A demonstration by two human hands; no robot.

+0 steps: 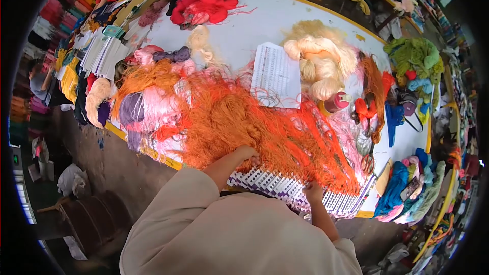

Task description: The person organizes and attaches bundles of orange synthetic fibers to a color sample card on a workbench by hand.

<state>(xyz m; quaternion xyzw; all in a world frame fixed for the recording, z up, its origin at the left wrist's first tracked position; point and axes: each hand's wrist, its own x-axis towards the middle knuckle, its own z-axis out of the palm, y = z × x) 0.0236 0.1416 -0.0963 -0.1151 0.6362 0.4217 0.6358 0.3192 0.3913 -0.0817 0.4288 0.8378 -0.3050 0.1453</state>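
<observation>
A large loose heap of orange yarn [224, 117] spreads over the table in front of me, running into red-orange strands [326, 142] on the right. My left hand [248, 155] is at the heap's near edge, its fingers curled into the orange strands. Along the table's front edge lies a row of white cards with punched holes [265, 181], some threads hanging over them. At these cards is my right hand [313, 192], fingers closed together; whatever is between them is too small to make out.
A printed sheet [276, 75] lies beyond the heap, beside cream yarn hanks [326, 63] and a pink thread cone [336, 103]. Red yarn [206, 2] sits at the back, scissors [368, 163] at right. Blue hanks [392, 188] overhang the right corner. Another person [41, 81] is at far left.
</observation>
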